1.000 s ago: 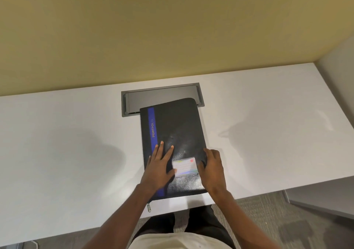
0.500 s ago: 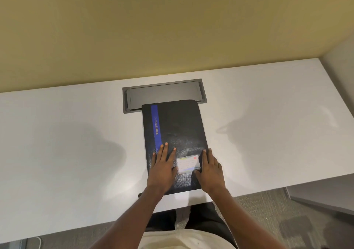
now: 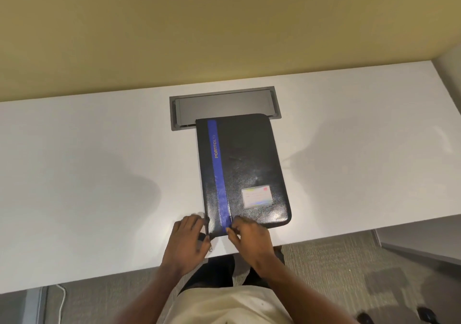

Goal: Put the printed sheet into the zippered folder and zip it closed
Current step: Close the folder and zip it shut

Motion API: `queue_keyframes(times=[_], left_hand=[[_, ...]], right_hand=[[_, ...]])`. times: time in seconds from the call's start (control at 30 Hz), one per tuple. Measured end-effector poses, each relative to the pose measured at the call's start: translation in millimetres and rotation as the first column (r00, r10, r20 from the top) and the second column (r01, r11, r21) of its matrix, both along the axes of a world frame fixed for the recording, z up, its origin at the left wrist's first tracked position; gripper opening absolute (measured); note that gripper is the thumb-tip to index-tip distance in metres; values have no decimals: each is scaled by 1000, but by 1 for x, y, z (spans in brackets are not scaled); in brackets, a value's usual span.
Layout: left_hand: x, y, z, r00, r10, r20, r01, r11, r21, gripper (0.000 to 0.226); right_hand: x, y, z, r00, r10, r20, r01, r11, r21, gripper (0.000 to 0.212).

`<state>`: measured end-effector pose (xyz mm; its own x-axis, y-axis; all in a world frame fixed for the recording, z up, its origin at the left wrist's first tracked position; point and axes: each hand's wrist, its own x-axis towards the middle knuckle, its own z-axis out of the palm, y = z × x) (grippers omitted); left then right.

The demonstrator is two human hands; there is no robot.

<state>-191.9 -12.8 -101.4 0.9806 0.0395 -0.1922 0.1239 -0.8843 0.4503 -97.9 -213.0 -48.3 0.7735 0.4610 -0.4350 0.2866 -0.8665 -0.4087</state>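
Though blur smears them, left hand (image 3: 187, 241) and right hand (image 3: 252, 239) fingers pinch the folder (image 3: 249, 161).

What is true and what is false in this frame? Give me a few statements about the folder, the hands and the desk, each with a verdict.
The folder lies closed on the desk. True.
Its stripe is red. False: it is blue.
The left hand and the right hand are at the folder's near edge. True.
A loose sheet lies beside the folder. False: no sheet is in view.
The card sits at the cover's far left corner. False: it is at the near right corner.
The folder's far end overlaps the grey hatch. True.
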Motion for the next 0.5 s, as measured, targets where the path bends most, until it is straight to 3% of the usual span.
queue_keyframes(times=[0.2, 0.4, 0.5], left_hand=[[-18, 3, 5, 998, 8, -67, -11, 999, -34, 17], [-17, 1, 14, 991, -19, -136, 19, 1000, -1, 28], [-16, -1, 19, 990, -22, -136, 23, 1000, 1, 31]], right_hand=[[-30, 31, -10, 981, 187, -54, -191, 978, -86, 35], [-45, 50, -14, 977, 210, 30, -198, 954, -226, 32], [-48, 55, -15, 982, 138, 130, -107, 970, -218, 35]])
